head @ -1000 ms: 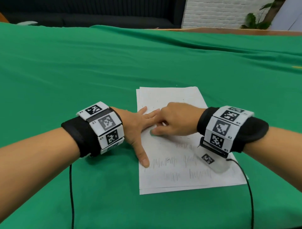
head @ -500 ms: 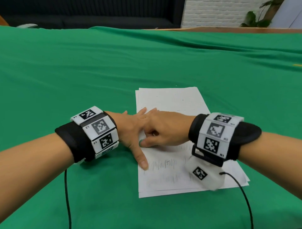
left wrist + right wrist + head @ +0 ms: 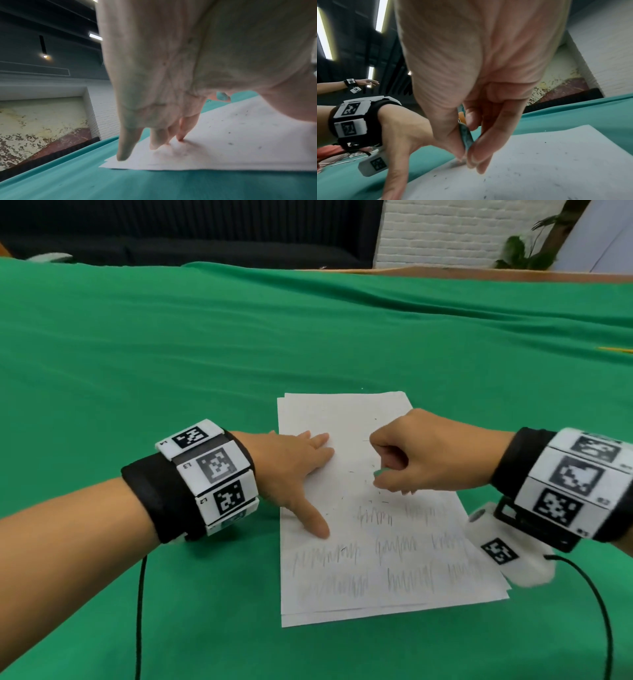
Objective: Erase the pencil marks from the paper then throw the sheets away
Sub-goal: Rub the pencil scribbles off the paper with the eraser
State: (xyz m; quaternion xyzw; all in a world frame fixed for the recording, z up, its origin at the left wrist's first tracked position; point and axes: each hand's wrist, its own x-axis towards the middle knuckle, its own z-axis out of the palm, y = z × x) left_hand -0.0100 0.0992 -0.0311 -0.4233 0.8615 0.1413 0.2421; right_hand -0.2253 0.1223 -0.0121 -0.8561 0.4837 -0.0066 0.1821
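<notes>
1. Our right hand's (image 3: 435, 455) fingers (image 3: 489, 138) and thumb are pinched on a green eraser (image 3: 466, 136), held over the middle of the paper (image 3: 342, 412)
2. Our left hand (image 3: 291, 470) lies flat, fingers (image 3: 125, 146) straight and spread, pressing the sheets' left edge
3. The stacked sheets rest on the green cloth (image 3: 171, 354), pencil marks (image 3: 394, 546) on the near half

left hand (image 3: 294, 474) flat, fingers spread toward 2 o'clock, thumb toward 5; right hand (image 3: 424, 457) at its 3 o'clock, fingers curled, thumb and forefinger pinching
</notes>
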